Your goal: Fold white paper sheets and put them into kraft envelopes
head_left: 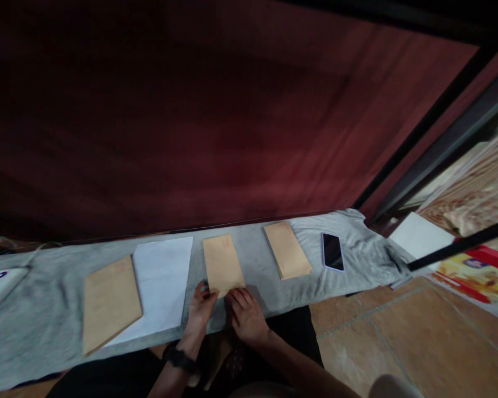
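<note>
A tan paper envelope (pixel 223 260) lies on the grey cloth in front of me, its near edge between my two hands. My left hand (pixel 202 305), below a dark wristband, pinches the near left corner with thumb and fingers. At the near right corner, my right hand (pixel 249 319) has its fingers bent over the edge; its thumb is mostly hidden. White paper sheets (pixel 166 276) lie to the left, partly under a larger stack of tan envelopes (pixel 111 301). Another stack of tan envelopes (pixel 288 250) sits to the right.
A phone (pixel 332 252) with a dark screen lies on the grey cloth (pixel 369 260) at the right. On the far left is a white device (pixel 2 287) with a cable. A dark red panel (pixel 232 138) rises behind the cloth. A colourful box (pixel 481 279) stands beyond a dark bar.
</note>
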